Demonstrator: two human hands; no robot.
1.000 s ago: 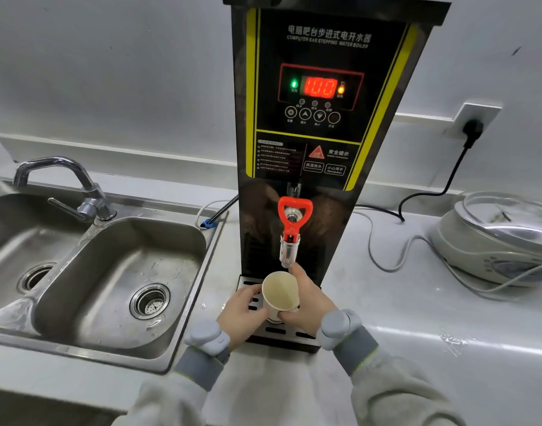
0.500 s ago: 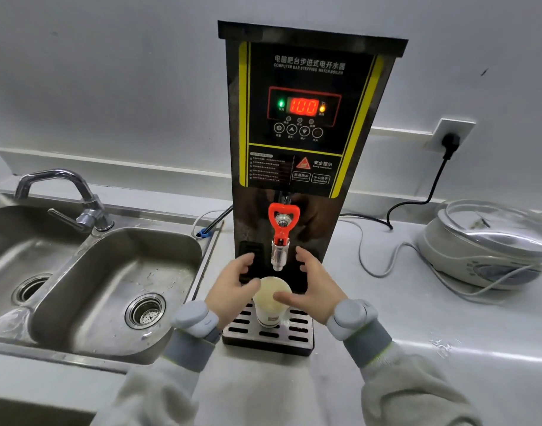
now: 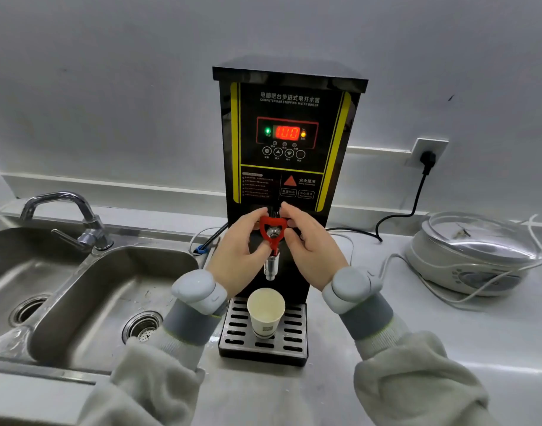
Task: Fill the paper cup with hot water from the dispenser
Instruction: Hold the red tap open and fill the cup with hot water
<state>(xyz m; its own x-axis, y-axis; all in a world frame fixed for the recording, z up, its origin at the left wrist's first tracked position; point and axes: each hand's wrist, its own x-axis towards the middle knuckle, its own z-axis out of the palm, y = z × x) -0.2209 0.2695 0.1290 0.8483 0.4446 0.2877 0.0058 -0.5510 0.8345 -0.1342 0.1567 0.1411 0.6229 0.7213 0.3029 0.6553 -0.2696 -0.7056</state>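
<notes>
Red tap handle (image 3: 272, 229) seemingly pinched by both hands.

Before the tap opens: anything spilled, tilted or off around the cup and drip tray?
Nothing stands out. The paper cup stands upright on the drip tray under the spout, with no water flowing. Left hand and right hand flank the red tap handle.

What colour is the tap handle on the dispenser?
Red. The tap handle shows clearly in the head view, between both hands.
</notes>
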